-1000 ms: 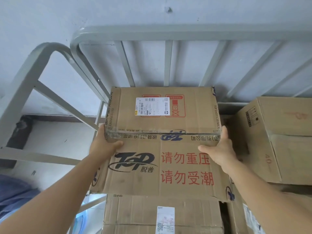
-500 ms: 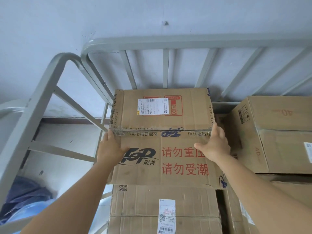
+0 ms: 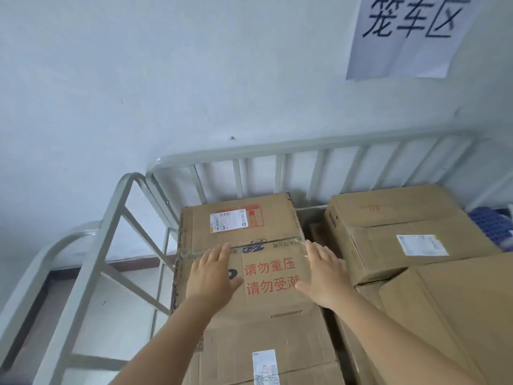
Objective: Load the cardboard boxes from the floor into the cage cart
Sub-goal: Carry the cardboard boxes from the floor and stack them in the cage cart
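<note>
A cardboard box (image 3: 249,232) with red characters and a white label lies on top of the left stack inside the grey cage cart (image 3: 177,159), close to its back rail. My left hand (image 3: 212,270) lies flat on the box's near face with straight fingers. My right hand (image 3: 324,273) presses flat against the same face near its right edge, thumb spread. Under it sits another cardboard box (image 3: 277,337) with a white label.
A second box (image 3: 394,226) marked 40 stands to the right in the cart, with more cardboard (image 3: 455,307) in front of it. A blue crate (image 3: 488,223) shows at the far right. A paper sign (image 3: 405,34) hangs on the wall behind.
My hands left the box's side edges and now lie flat on its near face. The box sits farther back on the stack. The view has tilted up.
</note>
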Motion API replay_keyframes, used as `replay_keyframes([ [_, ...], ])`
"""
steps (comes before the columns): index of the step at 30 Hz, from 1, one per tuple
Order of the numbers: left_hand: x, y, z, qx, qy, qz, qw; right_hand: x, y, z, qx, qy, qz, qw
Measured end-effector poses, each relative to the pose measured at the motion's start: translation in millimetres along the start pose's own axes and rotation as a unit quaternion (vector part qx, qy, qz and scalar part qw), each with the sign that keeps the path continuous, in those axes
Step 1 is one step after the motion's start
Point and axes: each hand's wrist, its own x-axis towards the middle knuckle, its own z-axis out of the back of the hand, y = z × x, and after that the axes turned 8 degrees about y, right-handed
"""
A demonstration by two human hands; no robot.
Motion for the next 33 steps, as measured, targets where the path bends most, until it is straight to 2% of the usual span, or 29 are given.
replay_keyframes([
  [7, -73, -74, 25, 0.013, -0.019, -0.148, 0.989, -120, -26, 22, 0.026, -0.052, -0.07, 0.996],
  [14, -137, -152, 26, 0.053, -0.01, -0.294, 0.954, -234, -71, 28, 0.069, -0.124, -0.173, 0.975],
  [23, -224, -273, -12, 0.092, 0.044, -0.46, 0.882, -380, -139, -1, 0.141, -0.16, -0.324, 0.922],
  [29, -302, -348, -52, 0.129, 0.076, -0.545, 0.825, -486, -177, -45, 0.198, -0.216, -0.396, 0.87],
  [33, -354, -386, -89, 0.148, 0.1, -0.586, 0.79, -549, -204, -83, 0.224, -0.218, -0.443, 0.84],
])
